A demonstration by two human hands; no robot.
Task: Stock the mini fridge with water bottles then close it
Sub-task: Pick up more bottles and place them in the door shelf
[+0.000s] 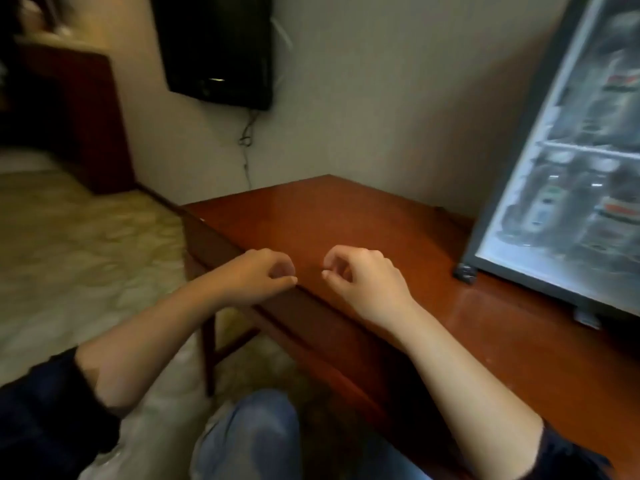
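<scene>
The mini fridge (519,188) stands at the right on a reddish wooden table (311,216). Its glass door is shut, and behind the glass I make out blurred water bottles (616,209) on two shelves. My left hand (263,271) hovers over the table's front edge with the fingers curled in and nothing held. My right hand (360,275) is close beside it over the tabletop, also curled into a loose fist with nothing in it. Both hands are well left of the fridge.
A dark television (214,46) hangs on the wall above the table's far corner, with a cable (246,140) dangling below it. A dark wooden cabinet (69,116) stands at the far left. Patterned floor (86,254) lies left of the table. My knee in jeans (249,441) is at the bottom.
</scene>
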